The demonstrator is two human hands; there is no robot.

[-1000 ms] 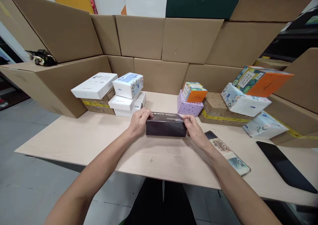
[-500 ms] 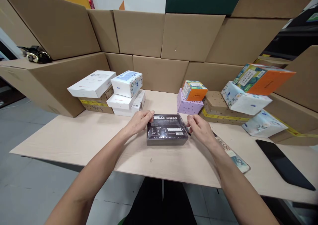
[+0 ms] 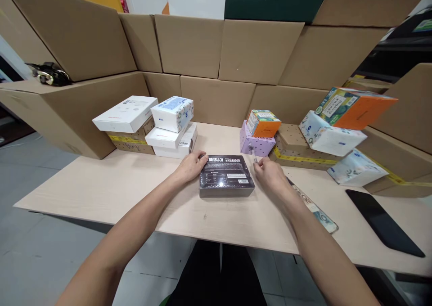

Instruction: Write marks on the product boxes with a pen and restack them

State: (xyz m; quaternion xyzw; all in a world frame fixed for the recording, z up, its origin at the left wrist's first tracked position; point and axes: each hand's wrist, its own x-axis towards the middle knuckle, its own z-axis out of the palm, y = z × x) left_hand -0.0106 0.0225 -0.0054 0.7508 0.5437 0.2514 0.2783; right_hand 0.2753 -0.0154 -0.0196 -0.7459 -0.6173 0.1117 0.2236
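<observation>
I had the black box (image 3: 225, 175) lying flat on the pale table (image 3: 135, 189), between my two hands, its printed face up and its shiny surface catching the light. My left hand (image 3: 191, 167) touched the box at its far left corner, the fingers bent and held close together; I could not tell whether they squeezed the corner or only rested against it. My right hand (image 3: 270, 173), just beside the far right corner, pinched a small grey item (image 3: 255, 160) between thumb and fingertips, too thin and blurred for me to identify. Beyond that hand stood a purple box (image 3: 258, 145) with a small orange box (image 3: 266, 127) on top, and beside it a spotted carton (image 3: 305, 150) banded with yellow tape. Further right, a large orange box (image 3: 366, 110) sat tilted on a tissue pack (image 3: 330, 135). Partly behind my right forearm lay a flat banknote-print item (image 3: 317, 207), with a black slab (image 3: 384, 222) to its right. On the left side of the table, a flat white box (image 3: 125, 113) rested on a taped carton (image 3: 130, 143), and next to it a blue-and-white pack (image 3: 173, 112) topped two stacked white boxes (image 3: 165, 137). Cardboard panels (image 3: 216, 98) rose behind everything.
</observation>
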